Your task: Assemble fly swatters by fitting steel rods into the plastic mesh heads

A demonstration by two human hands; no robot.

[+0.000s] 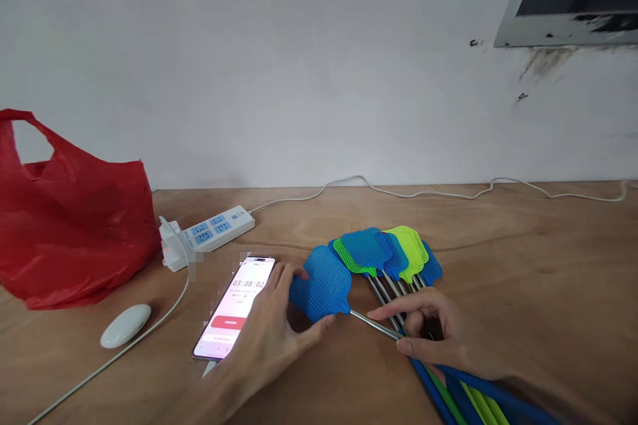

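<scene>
A blue fly swatter [323, 285] with a perforated plastic head and a thin metal shaft lies at a slant between my hands. My left hand [279, 318] grips the left edge of its head, index finger curled at the rim and thumb below. My right hand [438, 332] holds the metal shaft, thumb and index finger against it. Behind it, several more fly swatters [366, 249] in blue, green and yellow-green lie overlapped in a fan. Their shafts pass beneath my right hand, and coloured handles [481, 402] run toward the lower right.
Left of my left hand, a phone [239, 305] shows a running timer. A white power strip [219, 229] with a plug and cable sits behind it. A white oval device [125, 326] and a red plastic bag [74, 232] are farther left on the wooden table [548, 265].
</scene>
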